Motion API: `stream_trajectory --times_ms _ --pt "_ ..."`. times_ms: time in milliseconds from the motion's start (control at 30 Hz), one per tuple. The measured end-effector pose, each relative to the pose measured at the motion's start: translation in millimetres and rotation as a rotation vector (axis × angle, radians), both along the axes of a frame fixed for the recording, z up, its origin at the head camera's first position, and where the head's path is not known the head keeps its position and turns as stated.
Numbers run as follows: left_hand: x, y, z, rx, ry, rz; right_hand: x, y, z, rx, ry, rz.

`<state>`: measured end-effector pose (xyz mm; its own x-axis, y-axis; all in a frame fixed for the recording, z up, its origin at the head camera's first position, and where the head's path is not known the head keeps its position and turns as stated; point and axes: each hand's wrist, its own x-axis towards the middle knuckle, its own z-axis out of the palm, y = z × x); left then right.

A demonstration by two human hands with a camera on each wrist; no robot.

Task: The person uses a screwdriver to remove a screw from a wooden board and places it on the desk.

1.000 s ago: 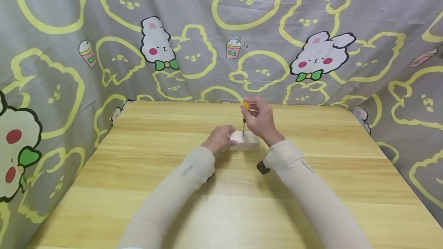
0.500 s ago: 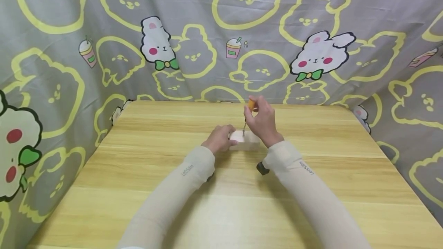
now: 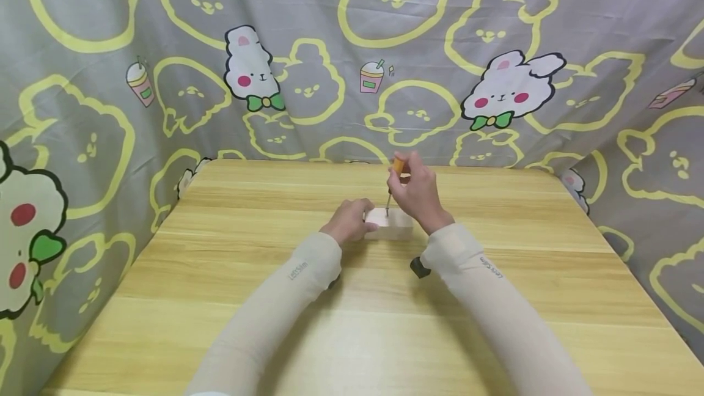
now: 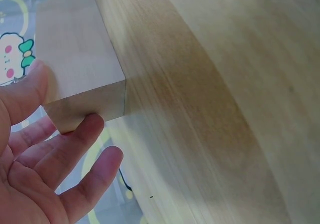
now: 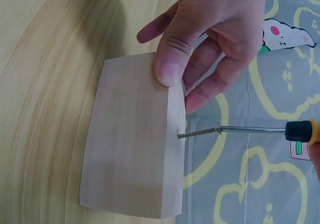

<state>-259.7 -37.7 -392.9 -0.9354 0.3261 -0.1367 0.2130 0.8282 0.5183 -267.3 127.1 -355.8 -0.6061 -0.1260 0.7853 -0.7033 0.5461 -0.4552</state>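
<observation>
A pale wooden block (image 3: pixel 388 232) rests on the table. My left hand (image 3: pixel 349 222) grips its left end, with the thumb on one face and fingers on others, as the left wrist view shows. A screwdriver (image 5: pixel 254 130) with an orange-yellow handle is held in my right hand (image 3: pixel 416 191) above the block. Its tip meets the head of a threaded screw (image 5: pixel 200 132). The screw's point is at the block's narrow top face, and most of its thread shows outside the wood. Only a sliver of my right hand appears in the right wrist view.
The wood-grain table (image 3: pixel 352 335) extends on all sides of the block. A grey curtain (image 3: pixel 330 11) with yellow outlines and white rabbits hangs behind the table and at both sides. A black wrist device (image 3: pixel 420 267) sits beneath my right cuff.
The screwdriver's handle has tilted slightly to the right, and my right hand has shifted and turned a little with it. My left hand and the block keep their places.
</observation>
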Motion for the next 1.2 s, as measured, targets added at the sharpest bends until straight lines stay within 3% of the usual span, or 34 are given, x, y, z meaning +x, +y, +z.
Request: stream_trajectory --times_ms 167,467,767,1200 --pt "0.6 0.3 0.4 0.007 -0.004 0.003 -0.6 2.1 -1.4 -0.017 -0.017 0.038" --pt "0.1 -0.5 0.0 -0.002 0.007 0.000 -2.3 1.2 0.2 -0.027 -0.019 0.019" --pt "0.4 0.2 0.5 0.004 0.003 -0.008 -0.3 0.6 4.2 0.001 -0.109 0.034" --pt "-0.2 0.3 0.0 0.003 -0.001 -0.011 -1.9 3.0 2.3 -0.011 -0.083 0.078"
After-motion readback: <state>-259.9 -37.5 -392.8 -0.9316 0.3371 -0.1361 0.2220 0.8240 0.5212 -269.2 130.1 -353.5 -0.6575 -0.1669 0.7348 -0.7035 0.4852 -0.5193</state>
